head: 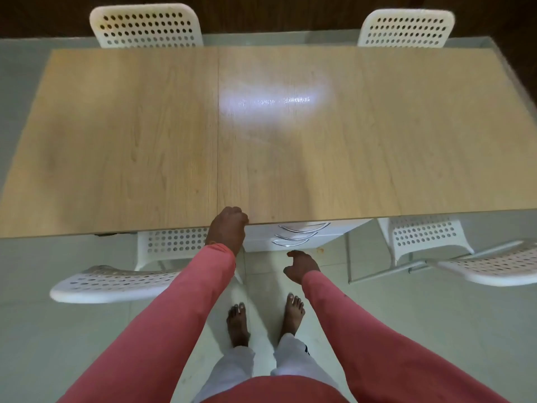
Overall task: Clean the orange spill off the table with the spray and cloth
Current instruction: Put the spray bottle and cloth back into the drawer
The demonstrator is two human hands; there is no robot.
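The light wooden table [116, 126] fills the upper half of the head view. I see no orange mark on its top, only a bright streaky glare [273, 100] right of the centre seam. Neither a spray bottle nor a cloth is in view. My left hand [228, 228] rests at the table's near edge beside the seam, its fingers curled into a fist with nothing visible in them. My right hand [302, 266] hangs below the table edge, over the floor, loosely curled and holding nothing.
Two white perforated chairs [146, 26] [405, 29] stand at the far side, and two more [116, 282] [488, 266] flank me on the near side. A white drawer unit [302, 235] sits under the table. A small orange speck [321, 251] marks the floor tiles.
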